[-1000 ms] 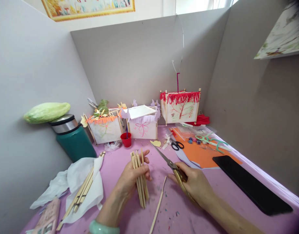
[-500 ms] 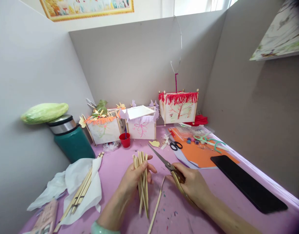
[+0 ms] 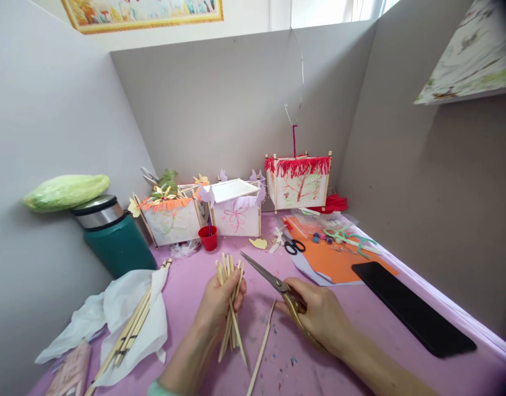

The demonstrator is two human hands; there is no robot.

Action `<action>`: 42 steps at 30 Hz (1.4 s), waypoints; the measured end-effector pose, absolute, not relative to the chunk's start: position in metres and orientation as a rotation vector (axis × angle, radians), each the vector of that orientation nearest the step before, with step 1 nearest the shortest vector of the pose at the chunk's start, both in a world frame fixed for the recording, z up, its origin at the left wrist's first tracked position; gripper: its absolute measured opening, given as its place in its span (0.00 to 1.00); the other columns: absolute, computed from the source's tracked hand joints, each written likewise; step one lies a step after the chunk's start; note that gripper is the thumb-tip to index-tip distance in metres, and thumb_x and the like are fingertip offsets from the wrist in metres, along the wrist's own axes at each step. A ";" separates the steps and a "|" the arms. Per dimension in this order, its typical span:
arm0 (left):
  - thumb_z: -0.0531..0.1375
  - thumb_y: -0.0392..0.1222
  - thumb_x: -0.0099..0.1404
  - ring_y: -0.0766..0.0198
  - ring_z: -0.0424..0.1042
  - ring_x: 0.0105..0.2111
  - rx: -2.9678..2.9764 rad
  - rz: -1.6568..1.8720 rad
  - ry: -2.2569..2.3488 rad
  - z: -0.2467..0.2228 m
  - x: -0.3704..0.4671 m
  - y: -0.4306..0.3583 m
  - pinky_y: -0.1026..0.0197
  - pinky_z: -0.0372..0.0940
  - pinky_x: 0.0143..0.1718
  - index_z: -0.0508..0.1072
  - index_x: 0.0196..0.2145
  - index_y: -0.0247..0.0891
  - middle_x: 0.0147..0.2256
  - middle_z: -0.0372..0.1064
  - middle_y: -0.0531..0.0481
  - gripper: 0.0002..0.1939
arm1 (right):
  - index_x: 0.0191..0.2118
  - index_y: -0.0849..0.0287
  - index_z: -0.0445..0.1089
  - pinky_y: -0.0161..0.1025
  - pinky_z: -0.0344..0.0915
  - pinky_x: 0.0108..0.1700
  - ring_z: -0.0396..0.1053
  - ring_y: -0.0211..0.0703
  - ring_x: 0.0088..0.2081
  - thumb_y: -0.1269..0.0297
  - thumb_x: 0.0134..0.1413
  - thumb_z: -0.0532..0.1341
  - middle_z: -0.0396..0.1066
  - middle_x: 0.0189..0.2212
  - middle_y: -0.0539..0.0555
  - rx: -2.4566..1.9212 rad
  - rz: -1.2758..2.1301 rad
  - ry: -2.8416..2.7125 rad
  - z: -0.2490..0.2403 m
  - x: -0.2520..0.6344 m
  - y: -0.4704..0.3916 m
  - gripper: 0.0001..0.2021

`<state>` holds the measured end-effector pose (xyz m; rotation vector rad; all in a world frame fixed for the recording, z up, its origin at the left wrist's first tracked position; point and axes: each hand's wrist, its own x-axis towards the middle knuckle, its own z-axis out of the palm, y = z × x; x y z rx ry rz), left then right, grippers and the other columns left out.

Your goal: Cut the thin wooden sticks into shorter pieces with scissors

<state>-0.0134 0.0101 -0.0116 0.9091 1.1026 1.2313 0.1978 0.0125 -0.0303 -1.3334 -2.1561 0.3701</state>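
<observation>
A bundle of thin wooden sticks (image 3: 230, 319) is gripped in my left hand (image 3: 217, 300), its upper ends fanned above the thumb. My right hand (image 3: 319, 308) holds a pair of scissors (image 3: 280, 285) with brass-coloured handles. The blades look closed and point up and left, their tip a little above and right of the bundle's top. Between my hands a single stick (image 3: 262, 352) lies slanted on the purple table (image 3: 294, 341), its upper end near my right fingers. Several tied sticks (image 3: 133, 330) lie on white paper (image 3: 156, 319) to the left.
Decorated paper lanterns (image 3: 237, 219) stand along the back, with a red-fringed lantern (image 3: 301, 190) at right. A red cup (image 3: 207, 238), black-handled scissors (image 3: 295, 246), orange sheet (image 3: 335, 264) and black slab (image 3: 413, 311) lie around. A teal bottle (image 3: 119, 242) with a green gourd (image 3: 67, 192) stands left.
My left hand has closed its fingers more tightly round the sticks, which have shifted and crossed differently. The scissors' tip has come slightly left. The whole view has shifted a little.
</observation>
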 end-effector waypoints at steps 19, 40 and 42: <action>0.64 0.52 0.55 0.74 0.49 0.09 0.832 1.243 1.090 -0.011 -0.014 0.013 0.68 0.45 0.12 0.67 0.19 0.36 0.08 0.54 0.58 0.19 | 0.38 0.54 0.68 0.35 0.56 0.29 0.68 0.42 0.27 0.52 0.54 0.60 0.72 0.28 0.49 -1.465 0.326 -2.121 -0.032 0.204 0.017 0.12; 0.67 0.53 0.52 0.78 0.49 0.08 0.827 1.275 1.019 -0.001 -0.012 0.007 0.70 0.44 0.10 0.69 0.31 0.35 0.18 0.66 0.58 0.19 | 0.37 0.56 0.69 0.36 0.54 0.29 0.68 0.42 0.27 0.53 0.60 0.55 0.73 0.27 0.52 -1.355 0.081 -2.239 -0.033 0.198 0.010 0.13; 0.66 0.53 0.52 0.79 0.48 0.08 0.834 1.272 1.021 -0.001 -0.013 0.007 0.70 0.43 0.10 0.69 0.32 0.35 0.17 0.65 0.59 0.19 | 0.35 0.56 0.68 0.36 0.53 0.28 0.68 0.41 0.26 0.53 0.60 0.54 0.73 0.27 0.51 -1.363 0.112 -2.241 -0.032 0.197 0.009 0.12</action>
